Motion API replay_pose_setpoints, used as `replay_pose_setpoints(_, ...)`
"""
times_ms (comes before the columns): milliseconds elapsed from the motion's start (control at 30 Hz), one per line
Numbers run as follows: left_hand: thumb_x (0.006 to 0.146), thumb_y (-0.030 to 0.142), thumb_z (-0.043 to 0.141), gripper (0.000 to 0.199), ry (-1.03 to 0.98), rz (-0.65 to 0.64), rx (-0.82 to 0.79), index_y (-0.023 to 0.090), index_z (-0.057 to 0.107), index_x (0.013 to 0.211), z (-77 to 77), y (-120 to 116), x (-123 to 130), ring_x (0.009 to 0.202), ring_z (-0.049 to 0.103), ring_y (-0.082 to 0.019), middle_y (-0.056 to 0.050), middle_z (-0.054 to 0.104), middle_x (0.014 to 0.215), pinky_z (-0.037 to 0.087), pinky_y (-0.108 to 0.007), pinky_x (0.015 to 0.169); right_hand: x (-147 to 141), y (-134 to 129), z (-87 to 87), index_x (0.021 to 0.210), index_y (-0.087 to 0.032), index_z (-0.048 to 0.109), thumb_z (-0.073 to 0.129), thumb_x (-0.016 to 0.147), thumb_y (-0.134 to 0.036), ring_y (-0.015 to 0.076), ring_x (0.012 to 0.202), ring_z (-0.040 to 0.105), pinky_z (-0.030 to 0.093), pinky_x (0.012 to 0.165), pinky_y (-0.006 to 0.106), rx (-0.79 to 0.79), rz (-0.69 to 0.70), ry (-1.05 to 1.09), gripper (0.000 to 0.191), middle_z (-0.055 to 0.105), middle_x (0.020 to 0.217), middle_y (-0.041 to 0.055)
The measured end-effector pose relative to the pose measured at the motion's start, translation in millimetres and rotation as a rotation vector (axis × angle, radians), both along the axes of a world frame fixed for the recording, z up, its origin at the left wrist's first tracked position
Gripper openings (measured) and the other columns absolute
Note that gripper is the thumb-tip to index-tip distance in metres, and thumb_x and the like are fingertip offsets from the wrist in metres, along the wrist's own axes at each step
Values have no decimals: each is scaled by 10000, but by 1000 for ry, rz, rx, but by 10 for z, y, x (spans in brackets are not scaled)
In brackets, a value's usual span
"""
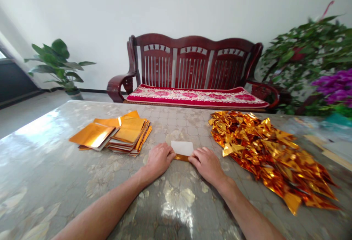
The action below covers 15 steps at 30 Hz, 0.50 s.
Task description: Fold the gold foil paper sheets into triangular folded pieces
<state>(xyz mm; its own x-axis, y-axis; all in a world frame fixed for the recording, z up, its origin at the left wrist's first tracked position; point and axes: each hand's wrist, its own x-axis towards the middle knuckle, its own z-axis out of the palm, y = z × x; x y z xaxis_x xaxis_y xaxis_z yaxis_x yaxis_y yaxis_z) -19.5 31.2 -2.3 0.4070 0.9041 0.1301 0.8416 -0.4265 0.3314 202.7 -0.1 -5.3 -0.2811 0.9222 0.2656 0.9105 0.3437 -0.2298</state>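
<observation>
A small sheet of foil paper [182, 148] lies in the middle of the table, white side up, with a gold strip folded along its near edge. The fingers of my left hand [160, 158] are closed on the left end of that strip. At its right end, my right hand [206, 162] pinches it the same way. To the left is an uneven stack of flat gold sheets [128, 131]. A large heap of folded gold foil pieces [264, 152] spreads over the right side.
The table [110, 185] has a shiny, patterned cover. Beyond its far edge stands a dark red wooden bench [192, 64] with a red cushion. Clear plastic and flat strips lie at the far right. Plants flank the bench, with purple flowers [337, 86] on the right.
</observation>
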Motion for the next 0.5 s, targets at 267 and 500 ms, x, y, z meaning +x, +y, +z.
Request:
replay_pose_setpoints(267,966,317,500,236,15,-6,23,202,646,820,-9,8,5,868,604,-185,-28,639,859,399,-281,766,-4,23,-10,744,-220,613,609,944,-370,176,797,542,300,707,307,33,-3,-92,251,680,800,-3)
replay_pose_setpoints(500,956,352,524,227,58,7,42,198,636,832,-7,-2,16,876,598,-195,-39,624,874,406,-283,764,-24,48,-7,726,-221,608,594,949,-379,171,780,547,286,701,308,35,-6,-124,274,687,794,-9)
